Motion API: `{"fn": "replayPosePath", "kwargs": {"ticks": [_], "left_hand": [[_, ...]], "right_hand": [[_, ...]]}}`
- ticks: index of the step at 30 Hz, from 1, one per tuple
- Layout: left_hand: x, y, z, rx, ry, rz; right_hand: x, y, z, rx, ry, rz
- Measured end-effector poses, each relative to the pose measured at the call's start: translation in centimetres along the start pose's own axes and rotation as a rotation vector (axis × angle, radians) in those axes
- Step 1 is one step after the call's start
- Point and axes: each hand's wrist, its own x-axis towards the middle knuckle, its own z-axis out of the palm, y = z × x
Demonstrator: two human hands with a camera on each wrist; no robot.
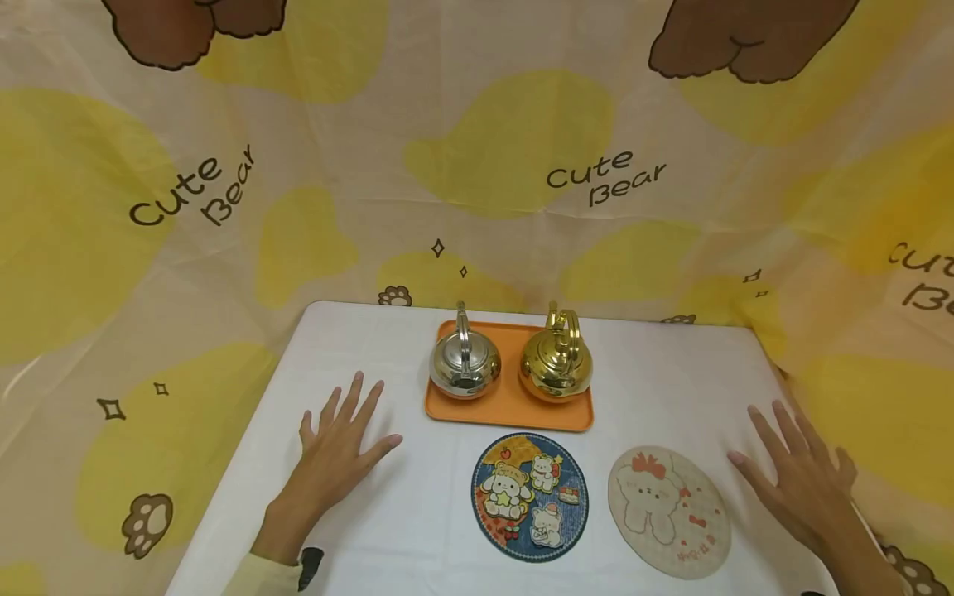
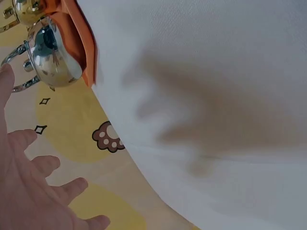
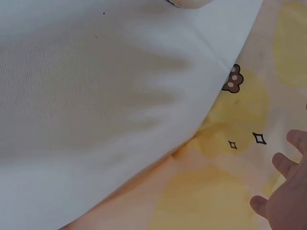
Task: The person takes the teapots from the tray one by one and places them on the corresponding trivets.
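Note:
In the head view my left hand (image 1: 339, 455) hovers over the left part of the white table, fingers spread and holding nothing. My right hand (image 1: 801, 476) is spread in the same way at the table's right edge. A silver teapot (image 1: 465, 368) and a gold teapot (image 1: 555, 368) stand side by side on an orange tray (image 1: 510, 414) at the back. The left wrist view shows the silver teapot (image 2: 53, 57) beyond my left fingers (image 2: 45, 165). In the right wrist view my right fingers (image 3: 285, 165) are straight and apart.
In front of the tray lies a round blue mat (image 1: 514, 538) with cartoon animals. To its right is a round beige mat (image 1: 671, 530) with a rabbit, nearest my right hand. A yellow-patterned cloth (image 1: 477, 141) hangs behind and around the white table (image 1: 417, 497).

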Motion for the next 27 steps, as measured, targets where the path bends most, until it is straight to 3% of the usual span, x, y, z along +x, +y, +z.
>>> {"fn": "replayPosePath", "kwargs": {"ticks": [14, 27], "left_hand": [[1.5, 0.7, 0.8, -0.100, 0.009, -0.028], [3.9, 3.1, 2.0, -0.215, 0.066, -0.017]], "right_hand": [[0.0, 0.1, 0.0, 0.008, 0.045, -0.010], [-0.5, 0.2, 0.5, 0.048, 0.034, 0.009]]}}
